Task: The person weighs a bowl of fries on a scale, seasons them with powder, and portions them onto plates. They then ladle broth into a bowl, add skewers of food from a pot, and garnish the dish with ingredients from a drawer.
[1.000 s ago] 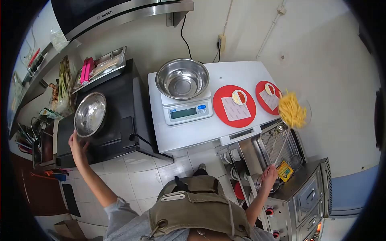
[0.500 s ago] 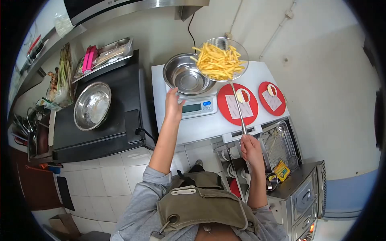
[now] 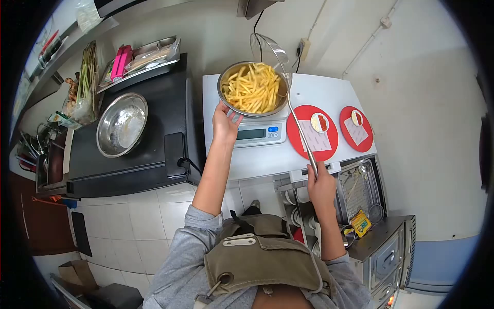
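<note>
step: tipping fries (image 3: 253, 88) out of the wire skimmer (image 3: 266, 47) into the steel bowl (image 3: 220, 97) on the scale (image 3: 257, 135)
fries: piled in the bowl, reaching close to its rim; none visible on the white table (image 3: 329, 92)
skimmer: basket tipped up on edge above the bowl's far rim, looks empty; handle slants down across the bowl's right side
right hand (image 3: 320, 181): fingers closed round the low end of the handle, above the nearer red board (image 3: 309, 147)
left hand (image 3: 225, 122): thumb and fingers pinch the bowl's near-left rim
bowl seat: looks slightly tilted toward the pinching hand; can't tell if it sits flat on the pan
do well 1: give the basket a short shake over bowl centre, not over the rim, so stuck fries drop inside
do well 2: lift the skimmer off without dragging the handle on the rim; that would nudge the bowl
do well 3: take the hand off the rim and let the bowl settle flat before trusting the display; any hand load skews the reading
risk: fries near the rim may spill if the bowl gets knocked
nearby: second steel bowl (image 3: 122, 124) on the black unit (image 3: 167, 100), well apart to the left
</note>
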The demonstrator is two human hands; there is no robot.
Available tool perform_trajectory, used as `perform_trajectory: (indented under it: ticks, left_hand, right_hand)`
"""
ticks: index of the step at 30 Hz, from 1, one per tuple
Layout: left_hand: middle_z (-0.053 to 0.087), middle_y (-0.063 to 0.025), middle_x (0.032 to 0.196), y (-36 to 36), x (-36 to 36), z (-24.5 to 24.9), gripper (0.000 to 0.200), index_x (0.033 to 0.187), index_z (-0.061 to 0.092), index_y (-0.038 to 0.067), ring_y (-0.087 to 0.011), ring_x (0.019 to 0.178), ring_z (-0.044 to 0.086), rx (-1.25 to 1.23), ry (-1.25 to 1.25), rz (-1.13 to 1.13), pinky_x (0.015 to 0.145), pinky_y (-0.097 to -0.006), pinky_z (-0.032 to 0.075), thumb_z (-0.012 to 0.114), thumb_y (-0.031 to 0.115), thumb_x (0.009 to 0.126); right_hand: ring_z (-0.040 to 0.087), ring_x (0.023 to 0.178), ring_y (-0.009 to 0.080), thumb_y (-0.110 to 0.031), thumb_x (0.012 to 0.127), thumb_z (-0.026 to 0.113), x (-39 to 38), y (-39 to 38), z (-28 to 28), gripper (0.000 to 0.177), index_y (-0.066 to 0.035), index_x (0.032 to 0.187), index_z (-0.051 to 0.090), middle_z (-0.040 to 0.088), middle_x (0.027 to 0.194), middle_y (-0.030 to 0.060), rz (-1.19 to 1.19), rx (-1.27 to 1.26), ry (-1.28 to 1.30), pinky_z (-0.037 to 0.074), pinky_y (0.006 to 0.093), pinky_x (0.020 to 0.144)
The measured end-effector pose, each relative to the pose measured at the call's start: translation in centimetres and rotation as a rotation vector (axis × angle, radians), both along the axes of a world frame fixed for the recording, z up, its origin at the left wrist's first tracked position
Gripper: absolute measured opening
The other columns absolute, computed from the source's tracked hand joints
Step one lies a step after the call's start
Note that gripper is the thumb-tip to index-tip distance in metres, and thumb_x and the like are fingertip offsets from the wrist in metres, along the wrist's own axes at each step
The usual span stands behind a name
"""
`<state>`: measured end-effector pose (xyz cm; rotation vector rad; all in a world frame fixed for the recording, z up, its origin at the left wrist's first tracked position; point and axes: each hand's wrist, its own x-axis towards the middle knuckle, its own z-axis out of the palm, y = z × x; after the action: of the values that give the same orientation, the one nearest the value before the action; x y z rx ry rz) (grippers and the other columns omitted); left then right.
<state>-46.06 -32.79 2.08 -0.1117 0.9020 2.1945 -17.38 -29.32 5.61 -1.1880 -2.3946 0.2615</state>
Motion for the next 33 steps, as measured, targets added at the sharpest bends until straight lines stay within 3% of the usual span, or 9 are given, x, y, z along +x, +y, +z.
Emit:
perform_trajectory:
  ticks: [9,11,13,15,16,18,23,25,33]
  left_hand:
    - [0.029,-0.0105,0.123,-1.6,1.1,-2.8,0.037,0.114,0.041,0.007,-0.0271,0.119,0.027,-0.002,-0.068,0.009,0.101,-0.0447,0.025,0.049,0.030,0.086]
    - [0.036,-0.0100,0.120,-2.5,2.3,-4.2,0.036,0.113,0.044,0.007,-0.0255,0.115,0.034,-0.003,-0.068,-0.008,0.099,-0.0429,0.029,0.050,0.028,0.085]
    - [0.045,-0.0087,0.116,-4.1,3.8,-5.9,0.033,0.110,0.048,0.006,-0.0233,0.109,0.042,0.005,-0.016,-0.136,0.097,-0.0388,0.032,0.050,0.027,0.085]
    - [0.050,-0.0075,0.114,-5.5,5.3,-7.2,0.030,0.108,0.050,0.007,-0.0208,0.104,0.046,0.025,-0.011,-0.313,0.094,-0.0340,0.034,0.050,0.026,0.085]
    - [0.049,-0.0071,0.116,-6.0,6.1,-8.1,0.029,0.107,0.050,0.007,-0.0202,0.105,0.045,-0.005,-0.030,-0.359,0.093,-0.0330,0.035,0.050,0.026,0.085]
    - [0.050,-0.0060,0.115,-7.0,7.7,-9.9,0.026,0.105,0.051,0.008,-0.0189,0.105,0.045,-0.064,-0.051,-0.444,0.091,-0.0318,0.035,0.050,0.026,0.085]
    - [0.051,-0.0089,0.110,-7.3,11.4,-11.2,0.027,0.106,0.048,0.005,-0.0179,0.091,0.052,-0.111,-0.033,-0.745,0.078,-0.0290,0.045,0.050,0.021,0.085]
    - [0.052,-0.0095,0.107,-6.5,12.8,-11.8,0.026,0.105,0.049,0.005,-0.0181,0.088,0.053,-0.147,-0.029,-0.795,0.075,-0.0287,0.046,0.050,0.022,0.085]
    - [0.055,-0.0062,0.102,-1.2,15.9,-11.5,0.020,0.100,0.050,0.008,-0.0163,0.085,0.053,-0.256,0.000,-0.922,0.073,-0.0276,0.046,0.049,0.022,0.086]
  right_hand:
    - [0.057,0.054,0.0346,-0.023,0.083,0.058,0.8,-0.1,0.0,0.019,-0.006,0.081,0.049,0.055,0.057,0.0159,-0.070,0.058,0.106,0.041,0.0412,0.046]
    - [0.053,0.050,0.0348,-0.023,0.083,0.058,1.0,-0.7,-0.2,0.021,-0.005,0.078,0.048,0.054,0.057,0.0169,-0.021,-0.132,0.243,0.040,0.0390,0.045]
    - [0.048,0.041,0.0274,-0.027,0.085,0.056,1.4,-1.3,-1.8,0.027,-0.003,0.075,0.046,0.051,0.053,0.0124,0.081,-0.191,0.461,0.036,0.0352,0.042]
    - [0.039,0.037,0.0151,-0.031,0.088,0.051,2.8,-1.7,-4.9,0.033,-0.005,0.070,0.045,0.044,0.050,0.0030,0.066,-0.676,0.652,0.032,0.0291,0.038]
    - [0.039,0.037,0.0151,-0.031,0.088,0.051,3.6,-2.3,-4.7,0.033,-0.005,0.070,0.045,0.044,0.050,0.0030,-0.007,-0.650,0.675,0.032,0.0291,0.038]
    - [0.035,0.038,0.0064,-0.035,0.090,0.047,5.1,-3.5,-4.0,0.035,-0.007,0.068,0.045,0.038,0.050,-0.0040,-0.081,-1.180,1.047,0.028,0.0237,0.035]
    - [0.035,0.037,0.0063,-0.035,0.089,0.049,11.0,-4.4,-10.3,0.033,-0.009,0.070,0.045,0.038,0.050,-0.0033,-0.425,-0.996,1.283,0.028,0.0213,0.033]
    - [0.033,0.036,0.0061,-0.031,0.091,0.046,13.3,-4.2,-12.1,0.031,-0.009,0.069,0.042,0.036,0.048,-0.0031,-0.741,-0.809,1.228,0.027,0.0223,0.032]
    - [0.041,0.037,0.0107,-0.034,0.089,0.048,19.9,1.9,-26.1,0.035,-0.006,0.069,0.043,0.041,0.048,0.0007,-1.174,-0.508,1.208,0.032,0.0258,0.034]
